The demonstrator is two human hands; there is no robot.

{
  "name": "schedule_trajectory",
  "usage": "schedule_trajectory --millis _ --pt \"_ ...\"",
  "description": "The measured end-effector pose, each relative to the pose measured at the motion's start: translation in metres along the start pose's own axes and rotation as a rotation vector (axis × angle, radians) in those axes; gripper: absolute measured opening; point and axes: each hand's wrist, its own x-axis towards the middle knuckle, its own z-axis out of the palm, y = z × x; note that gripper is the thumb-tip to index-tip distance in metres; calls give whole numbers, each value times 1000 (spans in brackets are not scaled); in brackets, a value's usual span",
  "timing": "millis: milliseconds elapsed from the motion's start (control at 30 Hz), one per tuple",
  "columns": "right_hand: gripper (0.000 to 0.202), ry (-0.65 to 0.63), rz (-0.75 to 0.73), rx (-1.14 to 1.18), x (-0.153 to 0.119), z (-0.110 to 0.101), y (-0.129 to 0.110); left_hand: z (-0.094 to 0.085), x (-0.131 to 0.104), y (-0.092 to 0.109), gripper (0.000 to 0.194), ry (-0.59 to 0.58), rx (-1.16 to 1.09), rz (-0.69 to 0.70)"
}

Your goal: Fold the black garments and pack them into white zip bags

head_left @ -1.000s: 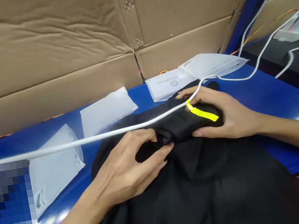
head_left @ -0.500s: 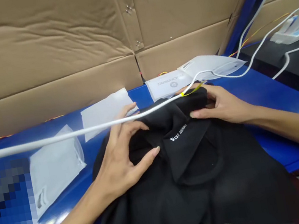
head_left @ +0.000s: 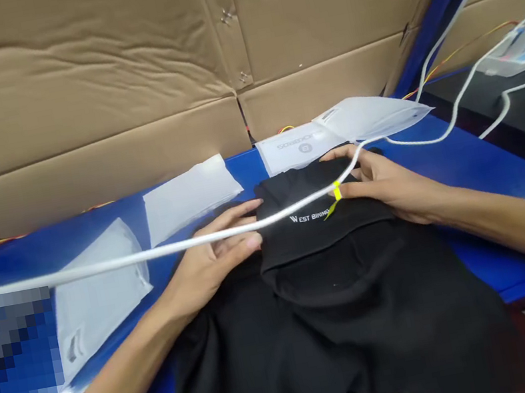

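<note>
A black garment point(head_left: 338, 339) with white "West Biking" lettering lies over the front of the blue table point(head_left: 474, 186). Its collar part is spread fairly flat between my two hands. My left hand point(head_left: 207, 257) pinches the left edge of this part between thumb and fingers. On the right side, my right hand point(head_left: 382, 182) grips the other edge, thumb on top near the lettering. A white cable point(head_left: 208, 236) with a yellow tag point(head_left: 337, 191) crosses in front of the garment.
White plastic bags lie at the left point(head_left: 101, 292), at the back point(head_left: 186, 196) and at the back right point(head_left: 370, 116). Brown cardboard point(head_left: 117, 66) stands behind the table. A clear plastic package point(head_left: 521, 49) rests on a dark surface at the far right.
The folded collar part has been opened out flatter, and its lettering now runs nearly level. My left hand has closed from spread fingers onto the edge. The cable and yellow tag have swung lower.
</note>
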Motion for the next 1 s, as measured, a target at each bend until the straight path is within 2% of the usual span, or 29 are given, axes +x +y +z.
schedule_trajectory --millis 133,233,300,400,500,567,633,733,767,833,900,1000 --pt "59 4 60 100 -8 4 -1 -1 -4 0 65 -59 -215 8" --pt "49 10 40 49 -10 4 2 -3 -5 1 85 -142 -241 95" --pt "44 40 -130 -110 -11 3 7 -5 -6 2 101 -199 -118 146" --pt "39 141 -498 -567 -12 2 12 -4 -9 4 114 -189 160 160" --pt "37 218 -792 -955 -15 0 15 -1 -11 3 112 -141 275 164" --pt "39 234 -953 -1037 -16 -2 15 1 -10 0 107 -106 278 148" --pt "42 110 -1058 -1026 -16 -3 15 3 -9 -3 101 -49 298 123" --pt "58 -261 -1090 -968 -16 -5 16 5 -9 -4 92 46 411 122" --pt "65 -338 -1080 -971 -16 -5 16 6 -10 -3 91 56 457 135" --pt "65 -372 -1072 -1013 -14 -5 17 7 -11 0 99 34 537 162" --pt "52 -351 -1066 -1027 -12 -4 18 7 -13 2 111 -1 604 171" --pt "41 -326 -1009 -959 -10 -5 18 6 -14 3 118 16 657 182"
